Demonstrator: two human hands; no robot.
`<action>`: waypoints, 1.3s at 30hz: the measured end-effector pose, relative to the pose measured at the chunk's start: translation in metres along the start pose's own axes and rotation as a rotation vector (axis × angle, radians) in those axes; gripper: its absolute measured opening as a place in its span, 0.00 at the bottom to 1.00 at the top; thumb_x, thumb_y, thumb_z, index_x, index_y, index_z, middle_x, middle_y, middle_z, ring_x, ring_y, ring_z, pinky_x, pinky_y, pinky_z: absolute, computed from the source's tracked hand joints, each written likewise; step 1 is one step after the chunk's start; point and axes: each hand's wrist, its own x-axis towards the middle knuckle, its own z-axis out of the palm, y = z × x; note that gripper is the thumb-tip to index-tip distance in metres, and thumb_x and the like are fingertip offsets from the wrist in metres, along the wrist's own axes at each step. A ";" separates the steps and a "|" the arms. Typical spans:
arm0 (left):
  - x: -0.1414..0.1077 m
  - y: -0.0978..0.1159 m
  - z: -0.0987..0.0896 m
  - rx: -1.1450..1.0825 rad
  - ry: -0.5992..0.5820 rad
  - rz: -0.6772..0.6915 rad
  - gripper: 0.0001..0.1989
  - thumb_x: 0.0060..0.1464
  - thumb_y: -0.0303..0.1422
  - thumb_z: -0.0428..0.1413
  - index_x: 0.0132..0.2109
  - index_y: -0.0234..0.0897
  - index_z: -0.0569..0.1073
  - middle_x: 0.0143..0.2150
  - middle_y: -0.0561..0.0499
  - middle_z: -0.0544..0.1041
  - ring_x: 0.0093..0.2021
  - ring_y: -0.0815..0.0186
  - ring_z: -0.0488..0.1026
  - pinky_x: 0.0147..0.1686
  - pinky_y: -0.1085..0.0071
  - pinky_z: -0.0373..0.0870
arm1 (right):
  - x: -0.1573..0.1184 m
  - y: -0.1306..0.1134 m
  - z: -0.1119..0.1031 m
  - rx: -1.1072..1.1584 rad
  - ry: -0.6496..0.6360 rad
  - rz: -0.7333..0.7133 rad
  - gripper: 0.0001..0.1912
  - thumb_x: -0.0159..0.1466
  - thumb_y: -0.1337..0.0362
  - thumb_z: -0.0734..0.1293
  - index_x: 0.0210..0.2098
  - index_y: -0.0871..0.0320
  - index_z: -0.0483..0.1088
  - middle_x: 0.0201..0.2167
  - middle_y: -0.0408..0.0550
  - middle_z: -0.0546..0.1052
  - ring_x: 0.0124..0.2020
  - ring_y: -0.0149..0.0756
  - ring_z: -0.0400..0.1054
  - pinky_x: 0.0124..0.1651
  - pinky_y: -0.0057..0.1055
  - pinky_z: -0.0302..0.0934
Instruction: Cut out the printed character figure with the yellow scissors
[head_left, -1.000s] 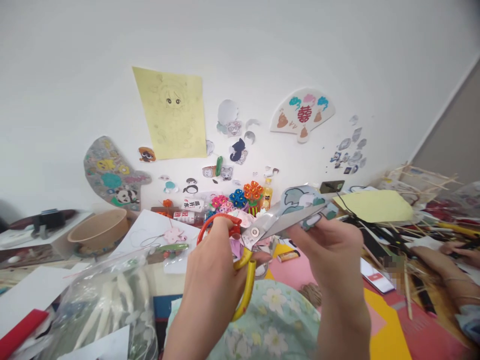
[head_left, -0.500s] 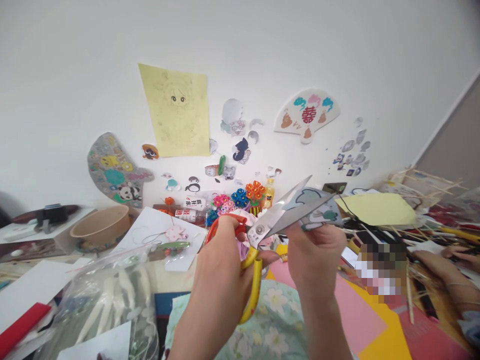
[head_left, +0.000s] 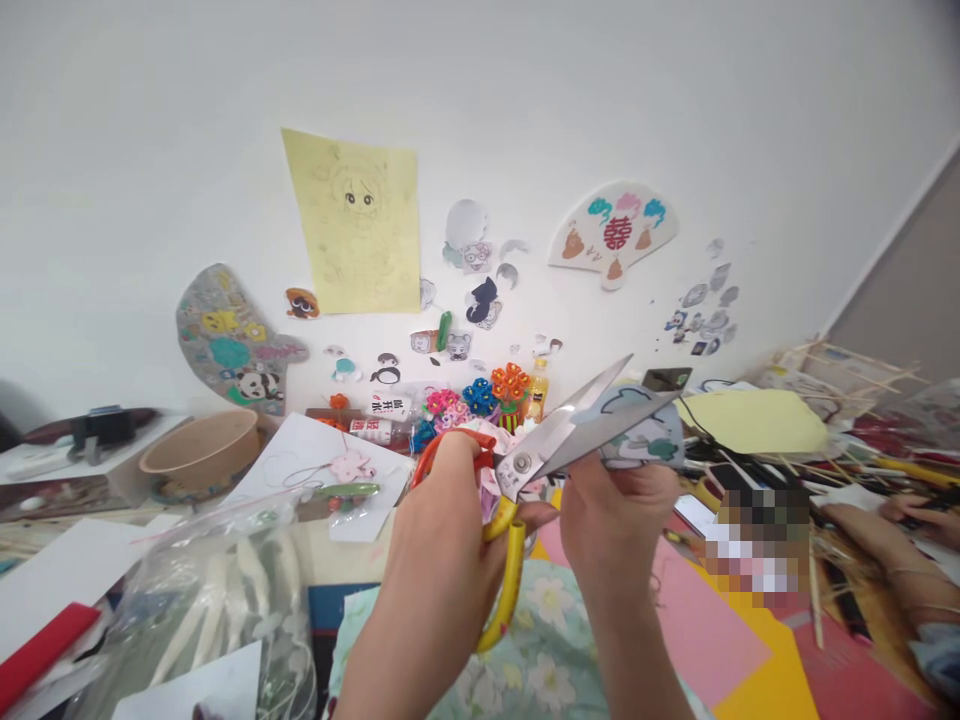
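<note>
Scissors [head_left: 523, 462] with one red and one yellow handle are in my left hand [head_left: 442, 525], its fingers wrapped through the loops. Their blades stand apart and point up to the right. My right hand [head_left: 611, 520] pinches a grey-blue paper cutout [head_left: 637, 430] printed with a rounded cartoon figure and a green patch. The cutout lies at the blades, partly behind the lower one, so I cannot tell where they meet its edge. Below my hands is a pale green floral cloth [head_left: 551, 600].
Paper stickers and a yellow drawing [head_left: 360, 230] hang on the wall ahead. Left are a beige bowl [head_left: 202, 450] and a plastic bag [head_left: 217, 590] of white pieces. Bright flowers [head_left: 480, 395] stand behind the scissors. Another person's arm [head_left: 885, 545] rests at right, among sticks and papers.
My right hand has shifted slightly left and the cutout has turned a little, its outer edge now more rounded. My left hand and the scissors stay almost in place, blades still apart.
</note>
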 end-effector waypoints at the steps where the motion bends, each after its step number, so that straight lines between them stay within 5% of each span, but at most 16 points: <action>1: 0.000 0.000 0.000 0.003 -0.003 0.001 0.17 0.60 0.46 0.56 0.43 0.44 0.57 0.31 0.56 0.68 0.27 0.62 0.64 0.28 0.69 0.58 | 0.000 0.000 0.001 0.003 -0.007 -0.002 0.05 0.54 0.70 0.76 0.25 0.57 0.78 0.25 0.42 0.78 0.30 0.35 0.72 0.36 0.32 0.71; 22: -0.008 -0.008 -0.001 0.046 0.165 0.151 0.14 0.59 0.40 0.61 0.46 0.40 0.66 0.34 0.53 0.73 0.31 0.65 0.71 0.29 0.71 0.69 | 0.001 -0.001 -0.009 0.081 -0.107 -0.033 0.07 0.55 0.73 0.76 0.29 0.55 0.82 0.27 0.44 0.82 0.30 0.37 0.76 0.37 0.32 0.74; 30: -0.011 -0.013 -0.001 0.033 0.150 0.168 0.18 0.65 0.40 0.57 0.58 0.36 0.72 0.57 0.43 0.75 0.51 0.58 0.76 0.49 0.55 0.77 | 0.001 -0.002 -0.010 0.108 -0.093 -0.069 0.12 0.53 0.78 0.75 0.28 0.53 0.80 0.24 0.39 0.80 0.27 0.32 0.73 0.33 0.28 0.72; 39: -0.010 -0.006 -0.003 0.052 0.181 0.088 0.18 0.58 0.42 0.61 0.50 0.43 0.66 0.41 0.46 0.80 0.39 0.55 0.81 0.38 0.60 0.79 | 0.004 -0.006 -0.019 0.024 -0.106 -0.077 0.08 0.52 0.73 0.77 0.24 0.55 0.76 0.18 0.39 0.73 0.22 0.35 0.70 0.28 0.33 0.70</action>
